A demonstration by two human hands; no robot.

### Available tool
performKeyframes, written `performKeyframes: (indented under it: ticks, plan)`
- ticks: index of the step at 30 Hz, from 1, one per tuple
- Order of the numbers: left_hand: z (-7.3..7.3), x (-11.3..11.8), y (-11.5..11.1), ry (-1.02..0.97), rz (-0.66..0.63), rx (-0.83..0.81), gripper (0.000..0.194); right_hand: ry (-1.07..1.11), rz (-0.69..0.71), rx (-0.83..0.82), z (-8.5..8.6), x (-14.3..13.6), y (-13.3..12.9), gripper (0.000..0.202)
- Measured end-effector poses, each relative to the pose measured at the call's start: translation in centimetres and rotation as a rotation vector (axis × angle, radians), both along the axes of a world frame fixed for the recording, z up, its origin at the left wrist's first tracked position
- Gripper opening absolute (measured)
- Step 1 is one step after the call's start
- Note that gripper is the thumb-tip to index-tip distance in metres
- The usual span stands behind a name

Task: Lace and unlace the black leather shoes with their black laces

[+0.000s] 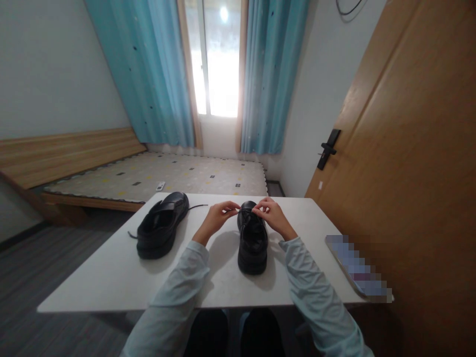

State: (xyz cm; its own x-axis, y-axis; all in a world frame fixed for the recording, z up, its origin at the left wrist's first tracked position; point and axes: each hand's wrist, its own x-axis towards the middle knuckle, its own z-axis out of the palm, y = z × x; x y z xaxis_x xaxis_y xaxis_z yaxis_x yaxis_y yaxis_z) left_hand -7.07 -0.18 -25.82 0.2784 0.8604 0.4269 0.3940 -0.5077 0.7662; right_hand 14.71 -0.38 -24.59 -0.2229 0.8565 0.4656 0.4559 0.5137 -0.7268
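A black lace-up shoe point(253, 248) stands on the white table point(223, 292) in front of me, its toe pointing away and its heel towards me. My left hand point(219, 215) is at the left side of the shoe's lacing, fingertips pinched on what looks like the shoelace. From the right, my right hand point(273, 213) reaches over the front of the same shoe, thumb and finger pinched at the laces. The thin black lace is hard to make out against the shoe. A second black shoe point(159, 228) sits farther left, with loose lace ends sticking out on both sides.
At the table's right edge lies a flat, pixelated object point(357, 270). Beyond the table is a bed point(193, 173) with a white remote point(160, 186) on it. A wooden door point(401, 163) stands close on the right.
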Motion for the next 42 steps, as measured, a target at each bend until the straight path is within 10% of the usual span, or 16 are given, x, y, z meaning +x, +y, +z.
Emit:
performKeyframes:
  ticks: [42]
  plan:
    - [-0.3,1.1,-0.6,0.166,0.043,-0.037,0.018,-0.229,-0.099,-0.149,-1.6,-1.4,0.8,0.023]
